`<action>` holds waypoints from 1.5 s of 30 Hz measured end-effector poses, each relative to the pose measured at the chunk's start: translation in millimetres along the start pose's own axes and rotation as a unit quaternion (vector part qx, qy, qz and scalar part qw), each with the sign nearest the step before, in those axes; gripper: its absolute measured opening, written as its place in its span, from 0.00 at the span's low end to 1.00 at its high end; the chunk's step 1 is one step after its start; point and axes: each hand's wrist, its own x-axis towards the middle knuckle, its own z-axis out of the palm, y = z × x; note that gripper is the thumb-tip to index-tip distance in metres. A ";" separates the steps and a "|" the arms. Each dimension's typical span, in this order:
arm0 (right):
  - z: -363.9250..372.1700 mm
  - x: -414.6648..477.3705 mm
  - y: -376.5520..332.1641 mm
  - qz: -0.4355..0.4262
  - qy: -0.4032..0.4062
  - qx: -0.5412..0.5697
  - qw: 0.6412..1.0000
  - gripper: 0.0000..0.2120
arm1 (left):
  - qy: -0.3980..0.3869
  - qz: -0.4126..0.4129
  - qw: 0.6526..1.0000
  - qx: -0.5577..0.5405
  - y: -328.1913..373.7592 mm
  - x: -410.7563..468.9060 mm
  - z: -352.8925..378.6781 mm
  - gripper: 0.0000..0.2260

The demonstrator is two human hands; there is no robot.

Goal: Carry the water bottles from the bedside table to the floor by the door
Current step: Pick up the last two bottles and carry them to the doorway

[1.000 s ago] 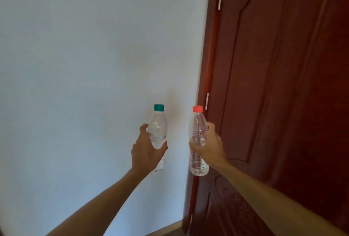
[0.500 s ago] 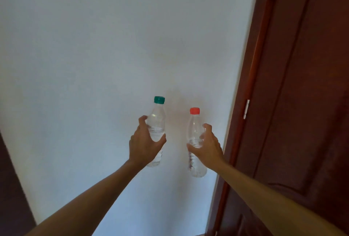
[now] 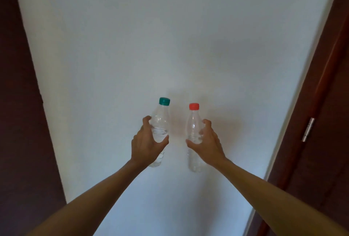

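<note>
I hold two clear plastic water bottles upright in front of a white wall. My left hand [image 3: 146, 145] grips the green-capped bottle [image 3: 160, 122] around its middle. My right hand [image 3: 206, 144] grips the red-capped bottle [image 3: 193, 124] the same way. The two bottles stand side by side at about the same height, a small gap between them. Both are up in the air; neither the floor nor the bedside table is in view.
The white wall [image 3: 151, 37] fills the middle of the view. A dark red wooden door [image 3: 324, 141] with a metal hinge [image 3: 307, 129] runs down the right side. A dark brown surface [image 3: 20, 122] borders the wall on the left.
The view has swung left: the door has slid to the right edge and a dark surface has appeared on the left. Both hands still hold their bottles upright.
</note>
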 end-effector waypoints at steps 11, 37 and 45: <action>100.4 49.4 -61.3 -0.063 -0.066 0.070 0.993 0.38 | 0.079 -0.049 0.993 0.075 -77.3 28.4 -65.3 0.34; 333.3 102.5 -142.4 -0.246 -0.302 0.163 0.906 0.40 | 0.248 -0.239 0.890 0.300 -211.4 34.1 -139.4 0.30; 393.3 89.5 -127.7 -0.270 -0.374 0.174 0.870 0.37 | 0.290 -0.309 0.846 0.322 -250.2 2.8 -124.9 0.28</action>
